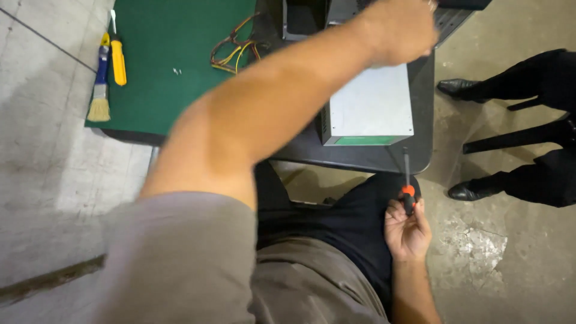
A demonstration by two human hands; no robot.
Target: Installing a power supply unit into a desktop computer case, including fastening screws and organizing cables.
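Right hand point(407, 231) low by lap, grip closed on screwdriver point(407, 183), tip up. Left hand point(399, 30) rests on metal box point(372, 108) on desk point(360, 157) (grip hidden, cannot tell). Advice: hold box steady, bring tip straight to screw.

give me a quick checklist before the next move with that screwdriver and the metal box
1. Right hand holds the screwdriver: ok, grip on its orange-black handle.
2. Screwdriver tip clear of the grey metal box: ok, apart, shaft points up.
3. Left hand on the box: cannot tell, blurred above it.
4. Box fully on the black table: ok.
5. Loose wires clear of the box: ok, on the green mat.
6. Bystander's shoes clear of the table: ok.
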